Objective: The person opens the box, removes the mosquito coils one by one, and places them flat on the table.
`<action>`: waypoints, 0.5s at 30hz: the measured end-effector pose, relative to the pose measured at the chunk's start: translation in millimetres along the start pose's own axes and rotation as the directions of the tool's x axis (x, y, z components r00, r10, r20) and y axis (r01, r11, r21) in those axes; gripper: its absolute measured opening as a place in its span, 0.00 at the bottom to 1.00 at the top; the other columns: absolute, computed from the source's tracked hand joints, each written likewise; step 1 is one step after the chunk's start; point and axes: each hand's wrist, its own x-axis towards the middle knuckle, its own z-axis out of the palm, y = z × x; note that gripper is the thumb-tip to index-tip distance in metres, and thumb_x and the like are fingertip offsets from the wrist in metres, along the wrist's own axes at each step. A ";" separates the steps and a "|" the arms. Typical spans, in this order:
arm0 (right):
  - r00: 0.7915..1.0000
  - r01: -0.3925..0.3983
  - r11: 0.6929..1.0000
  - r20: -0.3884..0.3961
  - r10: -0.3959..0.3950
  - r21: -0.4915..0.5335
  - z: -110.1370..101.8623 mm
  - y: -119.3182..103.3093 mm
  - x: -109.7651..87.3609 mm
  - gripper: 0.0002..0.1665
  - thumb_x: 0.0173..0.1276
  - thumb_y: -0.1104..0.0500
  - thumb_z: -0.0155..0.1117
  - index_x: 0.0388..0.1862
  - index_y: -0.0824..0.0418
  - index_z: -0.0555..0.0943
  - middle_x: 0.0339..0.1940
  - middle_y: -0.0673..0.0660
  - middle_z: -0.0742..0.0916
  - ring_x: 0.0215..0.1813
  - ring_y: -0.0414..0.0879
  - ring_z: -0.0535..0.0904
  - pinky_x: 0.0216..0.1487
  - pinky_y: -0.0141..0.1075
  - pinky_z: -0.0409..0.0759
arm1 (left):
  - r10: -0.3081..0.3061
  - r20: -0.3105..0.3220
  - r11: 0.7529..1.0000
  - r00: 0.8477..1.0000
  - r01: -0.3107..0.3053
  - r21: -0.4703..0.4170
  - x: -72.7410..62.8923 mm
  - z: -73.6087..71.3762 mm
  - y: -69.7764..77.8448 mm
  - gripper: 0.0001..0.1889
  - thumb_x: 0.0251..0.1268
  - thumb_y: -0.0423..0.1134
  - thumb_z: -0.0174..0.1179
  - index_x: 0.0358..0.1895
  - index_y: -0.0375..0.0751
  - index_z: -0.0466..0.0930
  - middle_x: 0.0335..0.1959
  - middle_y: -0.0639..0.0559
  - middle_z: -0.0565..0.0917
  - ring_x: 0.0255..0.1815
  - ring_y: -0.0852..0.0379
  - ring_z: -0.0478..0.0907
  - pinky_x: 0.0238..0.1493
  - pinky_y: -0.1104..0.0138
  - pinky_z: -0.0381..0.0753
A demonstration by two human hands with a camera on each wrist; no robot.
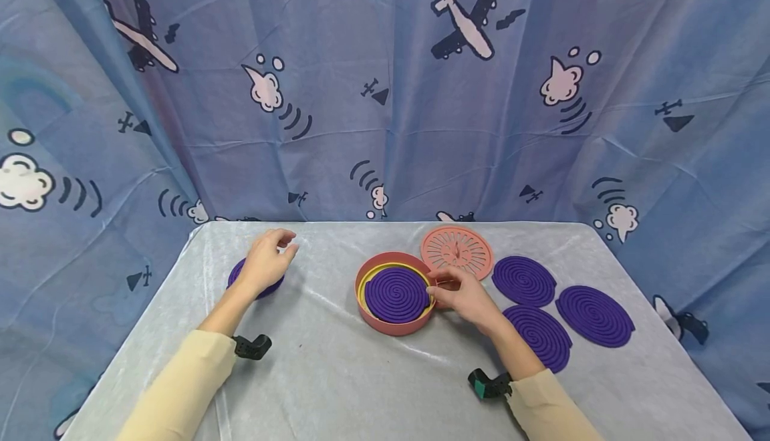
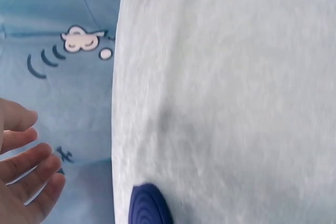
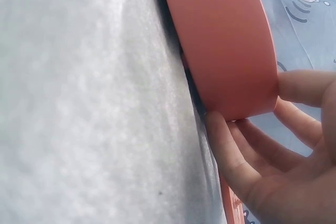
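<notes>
A round salmon-pink mosquito coil box (image 1: 394, 327) stands near the middle of the table, with a yellow ring (image 1: 362, 288) inside its wall. On top within it lies a purple mosquito coil (image 1: 397, 295). My right hand (image 1: 466, 299) grips the box's right side; in the right wrist view one fingertip is at the upper rim and others lie along the lower wall (image 3: 226, 40). Over at the left, my left hand (image 1: 267, 264) is raised above another purple coil (image 1: 274, 287), partly hidden beneath it. Its fingers are loosely curved and hold nothing.
A slotted salmon-pink lid (image 1: 445, 254) lies behind the box, to the right. Three more purple coils lie at the right: one at the back (image 1: 523, 280), one in front (image 1: 541, 337), one farther right (image 1: 595, 316). A patterned blue curtain (image 1: 385, 93) hangs behind the pale-covered table (image 1: 337, 387).
</notes>
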 end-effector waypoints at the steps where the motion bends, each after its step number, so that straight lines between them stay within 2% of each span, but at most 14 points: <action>1: 1.000 -0.004 1.000 0.000 0.004 0.000 0.2 -0.2 0.2 0.22 0.70 0.61 0.70 0.60 0.67 0.79 0.53 0.63 0.84 0.50 0.51 0.82 0.46 0.40 0.88 | 0.008 0.002 1.000 1.000 -0.008 -0.001 -0.2 1.0 2.5 0.15 0.71 0.34 0.60 0.55 0.27 0.81 0.50 0.33 0.83 0.52 0.38 0.79 0.54 0.47 0.79; 15: 1.000 0.008 1.000 0.001 -0.008 -0.020 -1.4 0.0 0.1 0.22 0.70 0.60 0.71 0.59 0.66 0.80 0.54 0.63 0.84 0.51 0.52 0.82 0.45 0.38 0.87 | 0.111 0.035 0.992 0.993 -0.109 -0.067 5.7 24.8 42.3 0.15 0.72 0.36 0.61 0.55 0.31 0.82 0.52 0.35 0.83 0.52 0.42 0.80 0.54 0.51 0.82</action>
